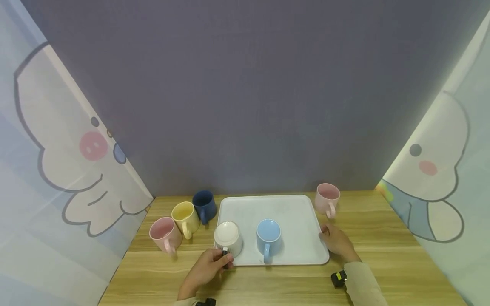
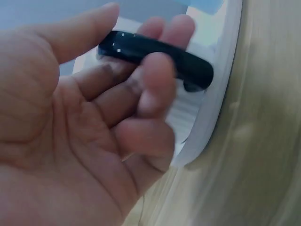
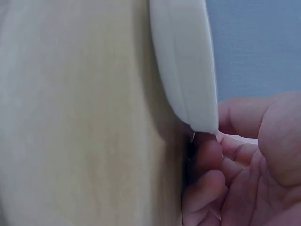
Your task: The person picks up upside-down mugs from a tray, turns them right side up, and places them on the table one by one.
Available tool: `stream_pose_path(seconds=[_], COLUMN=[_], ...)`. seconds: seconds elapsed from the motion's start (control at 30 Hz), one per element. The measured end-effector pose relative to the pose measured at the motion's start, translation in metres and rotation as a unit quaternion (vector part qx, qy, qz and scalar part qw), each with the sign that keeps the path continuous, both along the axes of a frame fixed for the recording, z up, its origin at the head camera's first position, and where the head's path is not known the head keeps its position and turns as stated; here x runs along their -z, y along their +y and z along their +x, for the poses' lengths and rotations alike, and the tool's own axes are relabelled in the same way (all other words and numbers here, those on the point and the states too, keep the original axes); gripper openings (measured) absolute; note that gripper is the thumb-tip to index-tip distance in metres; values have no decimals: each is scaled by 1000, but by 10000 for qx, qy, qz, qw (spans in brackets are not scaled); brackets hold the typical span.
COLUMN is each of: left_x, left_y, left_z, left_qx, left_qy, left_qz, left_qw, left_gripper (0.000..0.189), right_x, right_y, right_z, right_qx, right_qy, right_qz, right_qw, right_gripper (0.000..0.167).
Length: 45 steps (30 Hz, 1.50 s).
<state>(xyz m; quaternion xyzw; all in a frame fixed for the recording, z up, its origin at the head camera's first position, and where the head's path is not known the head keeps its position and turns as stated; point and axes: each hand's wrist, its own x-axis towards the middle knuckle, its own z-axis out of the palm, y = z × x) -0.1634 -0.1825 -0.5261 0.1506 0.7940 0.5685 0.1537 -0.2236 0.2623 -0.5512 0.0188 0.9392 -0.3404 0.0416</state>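
Note:
On the left part of a white tray [image 1: 294,208] is a white mug [image 1: 228,236] with a black handle [image 2: 155,52]. My left hand [image 1: 208,267] grips this handle, its fingers curled round it in the left wrist view. A light blue mug [image 1: 269,238] stands upright near the tray's middle, its handle toward me. At the tray's right edge, my right hand [image 1: 338,242] pinches the rim [image 3: 190,70]; the right wrist view shows the thumb on one side and fingers beneath. Whether the white mug stands upright or upside down I cannot tell.
Left of the tray stand a pink mug [image 1: 165,235], a yellow mug [image 1: 186,219] and a dark blue mug [image 1: 204,206]. Another pink mug [image 1: 327,199] is beside the tray's back right corner. A grey wall [image 1: 264,106] rises behind the wooden table [image 1: 283,284].

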Motion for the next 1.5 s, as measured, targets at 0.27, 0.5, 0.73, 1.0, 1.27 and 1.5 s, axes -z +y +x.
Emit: stream_pose_path(seconds=[0.27, 0.5, 0.73, 1.0, 1.27, 1.5], left_x=[6, 9, 12, 6, 5, 4], left_y=[12, 25, 31, 38, 38, 36], left_z=[-6, -13, -18, -21, -22, -27], left_qx=[-780, -1271, -1542, -1814, -1889, -1905], left_qy=[-105, 151, 58, 102, 287, 484], left_qz=[12, 153, 361, 222, 43, -344], left_qw=[9969, 9917, 9874, 9831, 9816, 9799], left_gripper=[36, 35, 36, 34, 36, 35], right_x=[1, 0, 1, -1, -3, -1], right_y=[1, 0, -1, -2, -3, -3], right_z=[-1, -2, -3, -2, 0, 1], right_qx=[11, 34, 42, 70, 59, 109], right_qy=[-16, -66, -47, -75, -36, -34], right_qz=[69, 54, 71, 90, 47, 46], right_qw=[10000, 10000, 10000, 9999, 10000, 9999], right_gripper=[19, 19, 20, 20, 17, 17])
